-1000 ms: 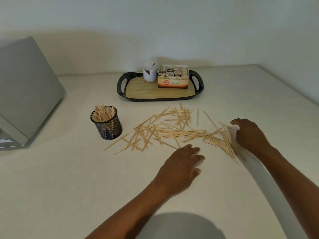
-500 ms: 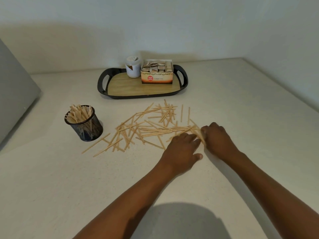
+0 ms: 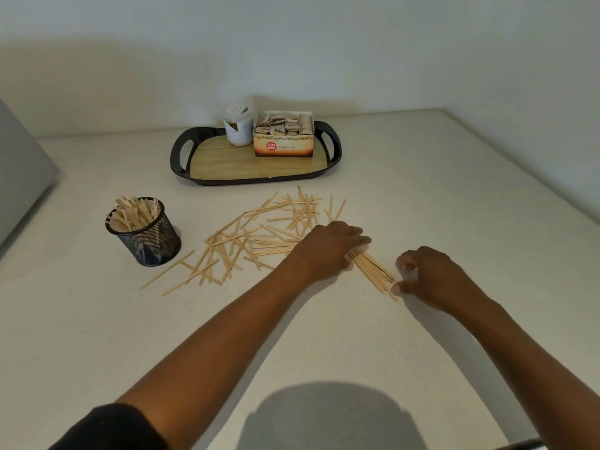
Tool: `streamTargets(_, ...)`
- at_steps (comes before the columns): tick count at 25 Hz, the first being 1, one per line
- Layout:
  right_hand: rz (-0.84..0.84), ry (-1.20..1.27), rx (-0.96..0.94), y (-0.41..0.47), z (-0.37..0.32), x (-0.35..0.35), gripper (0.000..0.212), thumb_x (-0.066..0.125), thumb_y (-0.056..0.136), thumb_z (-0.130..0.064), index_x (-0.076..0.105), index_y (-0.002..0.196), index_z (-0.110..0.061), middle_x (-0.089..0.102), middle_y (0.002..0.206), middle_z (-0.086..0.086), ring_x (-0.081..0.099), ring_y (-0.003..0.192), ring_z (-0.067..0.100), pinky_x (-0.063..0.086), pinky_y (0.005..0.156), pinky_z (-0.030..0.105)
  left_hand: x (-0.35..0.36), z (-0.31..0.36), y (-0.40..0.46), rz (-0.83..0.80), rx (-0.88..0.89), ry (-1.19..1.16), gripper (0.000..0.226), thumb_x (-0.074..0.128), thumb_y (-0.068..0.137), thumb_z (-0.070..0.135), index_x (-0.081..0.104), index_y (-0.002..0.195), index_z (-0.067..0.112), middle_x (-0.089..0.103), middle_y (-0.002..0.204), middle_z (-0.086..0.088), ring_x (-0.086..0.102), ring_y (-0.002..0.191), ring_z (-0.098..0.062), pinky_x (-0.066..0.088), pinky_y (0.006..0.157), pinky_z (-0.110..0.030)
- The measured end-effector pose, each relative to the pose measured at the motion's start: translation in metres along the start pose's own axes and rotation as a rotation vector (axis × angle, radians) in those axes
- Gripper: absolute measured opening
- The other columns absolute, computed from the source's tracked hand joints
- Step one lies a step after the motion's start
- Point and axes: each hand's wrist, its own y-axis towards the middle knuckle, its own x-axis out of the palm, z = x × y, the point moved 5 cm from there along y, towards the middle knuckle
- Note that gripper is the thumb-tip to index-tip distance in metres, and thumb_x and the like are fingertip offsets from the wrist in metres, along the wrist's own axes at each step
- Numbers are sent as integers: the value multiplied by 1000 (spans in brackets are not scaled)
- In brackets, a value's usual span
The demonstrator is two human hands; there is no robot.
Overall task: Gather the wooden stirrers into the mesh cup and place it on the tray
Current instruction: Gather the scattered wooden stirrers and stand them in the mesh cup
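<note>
Many loose wooden stirrers point(image 3: 246, 241) lie scattered across the white counter in front of the tray point(image 3: 179, 157). A black mesh cup point(image 3: 152, 243) stands upright to their left, holding several stirrers. My left hand point(image 3: 328, 248) lies flat on the right part of the pile, fingers stretched over the far end of a gathered bundle of stirrers point(image 3: 373, 271). My right hand point(image 3: 431, 277) is at the bundle's near end, its fingers loosely curled and its thumb tip touching the stick ends. The bundle lies flat on the counter.
The black-rimmed tray with a wooden base carries a white jar point(image 3: 238, 128) and an open tea box point(image 3: 284, 141) at its back right; its front and left part is bare. A grey appliance point(image 3: 22, 177) stands at the left edge. Walls close off the back and right.
My right hand swept stirrers leftward into a bundle, then drew back to the bundle's near end. My left hand moved forward onto the pile. The view shifted right.
</note>
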Motion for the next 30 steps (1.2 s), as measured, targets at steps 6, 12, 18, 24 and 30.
streamTargets(6, 176, -3, -99, 5, -17, 20, 15, 70, 88, -29, 66, 92, -15, 54, 77, -2, 51, 64, 9, 35, 57, 20, 0, 1, 16, 47, 46, 40, 27, 71, 83, 34, 68, 109, 27, 64, 106, 4, 53, 104, -17, 42, 79, -33)
streamTargets(12, 266, -43, -143, 14, -35, 28, 20, 52, 97, -16, 70, 91, -10, 59, 77, 5, 57, 68, 17, 53, 66, 37, 3, 1, 10, 117, 114, 151, 20, 59, 92, 35, 62, 105, 20, 60, 101, 1, 51, 97, -18, 40, 78, -34)
streamTargets(18, 311, -128, -176, 6, -43, 32, 27, 66, 89, -36, 63, 104, -14, 61, 96, 5, 56, 88, 24, 48, 75, 37, 16, 10, 4, 204, 163, 266, 18, 42, 99, 24, 52, 109, 13, 54, 100, -5, 50, 89, -24, 32, 74, -36)
streamTargets(24, 317, -336, -161, 16, -52, 35, 18, 40, 99, -14, 56, 109, -14, 58, 102, 3, 51, 96, 23, 36, 77, 35, 18, 12, 3, 193, 167, 251, 20, 41, 99, 22, 53, 111, 12, 54, 103, -5, 49, 92, -23, 31, 76, -35)
streamTargets(30, 299, -373, -192, 18, -57, 30, 17, 34, 96, -12, 49, 104, -13, 59, 95, 4, 52, 83, 21, 38, 74, 36, 11, 18, -2, 257, 132, 345, 22, 36, 93, 13, 57, 99, 10, 55, 97, -8, 52, 89, -27, 35, 76, -40)
